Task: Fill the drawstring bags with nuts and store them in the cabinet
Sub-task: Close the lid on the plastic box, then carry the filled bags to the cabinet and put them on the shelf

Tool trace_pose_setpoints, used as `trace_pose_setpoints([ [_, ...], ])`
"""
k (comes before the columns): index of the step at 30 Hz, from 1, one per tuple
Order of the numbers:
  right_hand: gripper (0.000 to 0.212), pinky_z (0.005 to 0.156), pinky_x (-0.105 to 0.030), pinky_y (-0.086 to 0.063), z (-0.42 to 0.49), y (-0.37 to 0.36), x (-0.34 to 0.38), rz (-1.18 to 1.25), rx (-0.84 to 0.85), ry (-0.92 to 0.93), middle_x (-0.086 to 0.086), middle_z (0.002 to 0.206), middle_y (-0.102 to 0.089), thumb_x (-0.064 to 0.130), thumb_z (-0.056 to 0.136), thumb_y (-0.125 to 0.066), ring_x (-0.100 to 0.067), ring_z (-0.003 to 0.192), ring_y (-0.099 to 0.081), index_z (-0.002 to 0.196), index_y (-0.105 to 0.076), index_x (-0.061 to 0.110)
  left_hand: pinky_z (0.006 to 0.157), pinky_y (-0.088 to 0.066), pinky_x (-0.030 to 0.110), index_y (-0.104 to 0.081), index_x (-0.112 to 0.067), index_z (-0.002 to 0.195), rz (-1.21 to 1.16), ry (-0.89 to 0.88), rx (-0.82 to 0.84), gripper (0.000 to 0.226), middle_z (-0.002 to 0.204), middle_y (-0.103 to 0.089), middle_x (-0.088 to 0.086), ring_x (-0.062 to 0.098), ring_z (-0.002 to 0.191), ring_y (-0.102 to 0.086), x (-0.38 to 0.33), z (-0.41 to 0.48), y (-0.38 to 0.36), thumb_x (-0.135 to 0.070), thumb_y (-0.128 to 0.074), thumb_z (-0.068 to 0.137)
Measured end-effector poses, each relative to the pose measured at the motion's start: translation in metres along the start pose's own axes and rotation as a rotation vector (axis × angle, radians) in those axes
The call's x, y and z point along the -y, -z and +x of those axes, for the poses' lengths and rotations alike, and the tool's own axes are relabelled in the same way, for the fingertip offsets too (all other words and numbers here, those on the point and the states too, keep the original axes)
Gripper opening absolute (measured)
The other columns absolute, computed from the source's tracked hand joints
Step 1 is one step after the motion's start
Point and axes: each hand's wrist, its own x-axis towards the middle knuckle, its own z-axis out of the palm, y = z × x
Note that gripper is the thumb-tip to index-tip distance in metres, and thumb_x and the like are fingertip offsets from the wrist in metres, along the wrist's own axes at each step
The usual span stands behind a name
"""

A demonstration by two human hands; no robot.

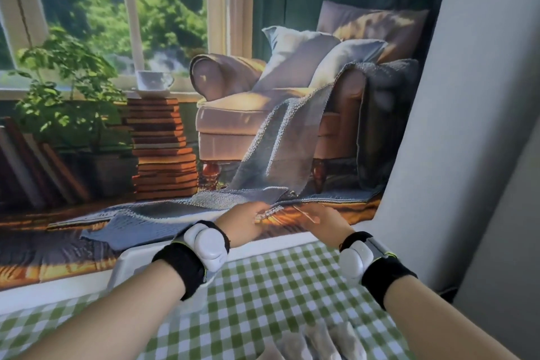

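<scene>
Both my hands are raised side by side over the far edge of the table. My left hand [244, 221] pinches the gathered, ruffled rim of a sheer, almost see-through drawstring bag [270, 213]. My right hand [325, 221] grips the other side, where a thin cord [304, 213] runs toward its fingers. I cannot tell what is inside the bag. Several pale empty-looking bags [318, 339] lie in a heap on the green checked tablecloth [263, 295] near the bottom edge. No nuts or cabinet door are clearly visible.
A white container [128, 260] stands on the table behind my left wrist. A printed wall hanging [204, 96] of an armchair scene closes off the back. A tall white panel [473, 126] rises along the right side.
</scene>
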Motion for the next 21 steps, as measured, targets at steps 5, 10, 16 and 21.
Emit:
trace_pose_setpoints([
  [5,0.046,0.1,-0.026,-0.039,-0.002,0.122,0.019,0.003,-0.074,-0.087,-0.005,0.136,-0.052,0.02,0.09,-0.058,-0.021,0.123,-0.05,0.134,-0.048,0.011,0.106,-0.034,0.026,-0.036,-0.018,0.144,0.007,-0.103,0.058,0.053,0.148,-0.041,0.001,0.017,0.133,-0.042,-0.088,0.043,0.07,-0.028,-0.054,0.095],
  [10,0.042,0.099,-0.026,-0.039,-0.023,0.21,0.042,-0.054,-0.219,-0.093,-0.006,0.135,-0.052,0.02,0.091,-0.057,-0.023,0.12,-0.052,0.131,-0.051,0.01,0.102,-0.034,0.025,-0.042,-0.017,0.14,-0.014,-0.214,-0.018,0.05,0.142,-0.048,0.001,0.018,0.128,-0.047,-0.156,0.062,0.125,-0.026,-0.057,0.093],
  [16,0.041,0.102,-0.027,-0.037,-0.086,0.236,0.044,-0.102,-0.391,-0.202,-0.003,0.135,-0.053,0.023,0.091,-0.057,-0.02,0.122,-0.051,0.13,-0.051,0.013,0.102,-0.038,0.027,-0.046,-0.018,0.137,-0.048,-0.377,0.055,0.047,0.134,-0.055,0.005,0.018,0.12,-0.053,-0.194,0.06,0.128,-0.024,-0.059,0.092],
  [21,0.042,0.102,-0.028,-0.038,-0.125,0.253,0.04,-0.142,-0.43,-0.312,-0.002,0.135,-0.051,0.023,0.091,-0.056,-0.019,0.124,-0.048,0.131,-0.05,0.015,0.1,-0.04,0.027,-0.045,-0.018,0.137,-0.072,-0.485,0.095,0.046,0.133,-0.055,0.004,0.019,0.12,-0.054,-0.229,0.056,0.114,-0.024,-0.057,0.093],
])
